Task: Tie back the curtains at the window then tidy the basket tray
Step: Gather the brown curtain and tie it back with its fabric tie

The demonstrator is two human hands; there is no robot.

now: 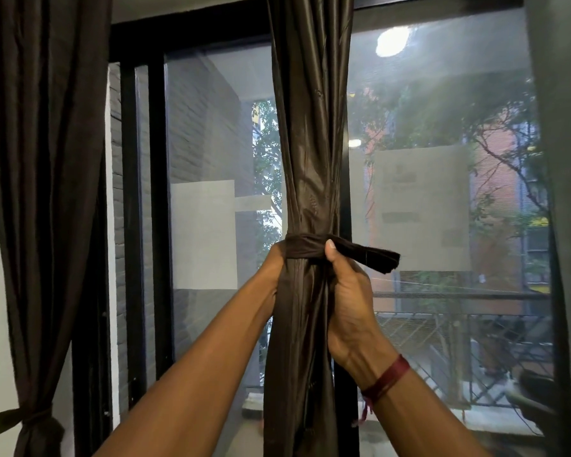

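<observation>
A person's right hand (346, 285) closes around a bunched centre curtain (310, 143) at a window, thumb pressed on the dark fabric tie-back (310, 247) wrapped around the gather, its loose end (373, 255) jutting out to the right. The left hand (274, 263) reaches behind the same bundle from the other side; its fingers are hidden by the cloth, so how far they are curled, and whether they hold the tie-back's other end, cannot be told. A red thread bracelet (388, 377) circles the right wrist.

The band looks wrapped but not yet knotted. To finish well, the right thumb would best keep the wrap pinned so the gather does not slacken, while the free end is drawn across and tucked or knotted snugly, level around the folds, with no pleats escaping below the band.

At the left edge of the window, a second curtain (43, 192) hangs already gathered, a similar tie (23, 420) knotted low around it. Behind the glass, a black window frame (155, 192), pale sheets of paper (419, 206) stuck to the pane, a balcony railing (442, 324) and trees are visible. At the right edge hangs a strip of dark fabric (561, 192), perhaps another curtain. The basket tray is out of sight, its tidying apparently not begun.
</observation>
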